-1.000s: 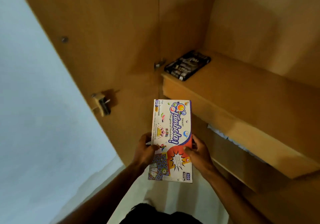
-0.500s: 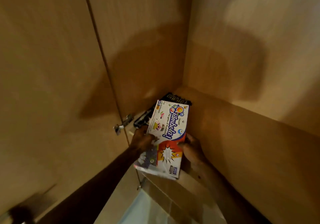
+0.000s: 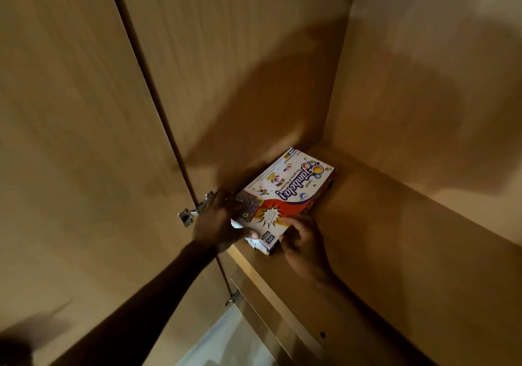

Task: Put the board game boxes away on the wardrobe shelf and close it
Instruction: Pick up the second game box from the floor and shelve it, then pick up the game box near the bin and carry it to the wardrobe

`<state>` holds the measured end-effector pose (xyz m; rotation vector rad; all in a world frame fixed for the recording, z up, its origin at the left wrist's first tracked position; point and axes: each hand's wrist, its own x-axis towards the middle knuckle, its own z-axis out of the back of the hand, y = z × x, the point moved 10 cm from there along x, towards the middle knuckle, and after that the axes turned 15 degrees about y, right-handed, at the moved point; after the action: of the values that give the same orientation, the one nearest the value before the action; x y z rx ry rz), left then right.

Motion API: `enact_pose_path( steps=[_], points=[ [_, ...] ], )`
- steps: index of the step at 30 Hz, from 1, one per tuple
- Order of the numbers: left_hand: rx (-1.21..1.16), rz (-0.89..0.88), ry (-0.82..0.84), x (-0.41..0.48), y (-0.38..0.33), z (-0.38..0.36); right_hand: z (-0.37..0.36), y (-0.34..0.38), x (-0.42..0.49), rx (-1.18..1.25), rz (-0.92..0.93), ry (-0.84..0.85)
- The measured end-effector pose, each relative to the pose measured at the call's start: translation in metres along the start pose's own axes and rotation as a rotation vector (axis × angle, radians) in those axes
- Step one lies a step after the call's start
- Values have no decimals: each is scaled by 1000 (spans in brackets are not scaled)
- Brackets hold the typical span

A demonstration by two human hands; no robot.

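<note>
While both hands hold the near end of the game box (image 3: 285, 196), it lies nearly flat on the wardrobe shelf (image 3: 395, 238), its far end pushed toward the back corner where the side panel and rear panel meet. From the head view, the left hand (image 3: 220, 224) grips the near left corner, its fingers (image 3: 250, 234) curled over the printed lid and clenched on the box edge; the right hand (image 3: 305, 249) presses its fingers (image 3: 292, 221) against the near right edge, grasping the box from the side. Beyond the fingers the box seems to sit slightly raised, perhaps on something dark beneath it, though that is too shadowed to tell. Just left of the left fingers a metal hinge (image 3: 195, 211) joins the open wardrobe door (image 3: 70, 139) to the frame. The near corner of the box still overhangs the shelf front between the two sets of fingers. Judged from this, the risk is letting go too early: an overhanging, tilted box could slide back off the shelf lip and fall, or stick out far enough to block the door when it swings shut. Knuckles of the left hand could also catch on the hinge as they draw away.
</note>
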<state>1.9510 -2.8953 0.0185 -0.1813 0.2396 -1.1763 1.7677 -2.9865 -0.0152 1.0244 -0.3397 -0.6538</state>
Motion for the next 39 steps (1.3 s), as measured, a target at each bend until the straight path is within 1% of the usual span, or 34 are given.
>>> enact_pose_path(
  steps=[2,3,7,11,15,18,21,23,24,27,30,32,34,37,39],
  points=[
    [-137,54,-83,-7,10,-2,-14,10,-2,-177,82,66],
    [-189,81,-102,-10,11,-3,-22,13,-2,-244,87,116],
    [-262,116,-126,-15,7,-11,-40,15,1,-360,55,260],
    [-298,123,-98,-13,4,-13,-53,17,5,-460,-1,342],
    [-320,104,-79,-17,7,-18,-56,15,4,-462,-6,327],
    [-396,96,-96,-32,17,-31,-51,19,-3,-395,61,280],
    [-579,230,-128,-72,35,-55,-52,27,-24,-294,150,218],
    [-714,321,-132,-110,43,-77,-65,27,-43,-237,184,239],
    [-777,358,-136,-130,46,-88,-76,27,-51,-222,200,274],
    [-952,528,-167,-209,58,-125,-128,19,-79,-187,215,457],
    [-1024,722,-227,-303,74,-154,-195,22,-111,-184,186,685],
    [-1063,805,-266,-352,80,-167,-227,27,-130,-182,169,793],
    [-1102,906,-339,-414,87,-177,-268,40,-158,-192,176,925],
    [-1139,1061,-505,-519,95,-185,-338,70,-214,-243,227,1124],
    [-1153,1112,-578,-562,95,-185,-368,87,-239,-255,257,1185]
  ],
)
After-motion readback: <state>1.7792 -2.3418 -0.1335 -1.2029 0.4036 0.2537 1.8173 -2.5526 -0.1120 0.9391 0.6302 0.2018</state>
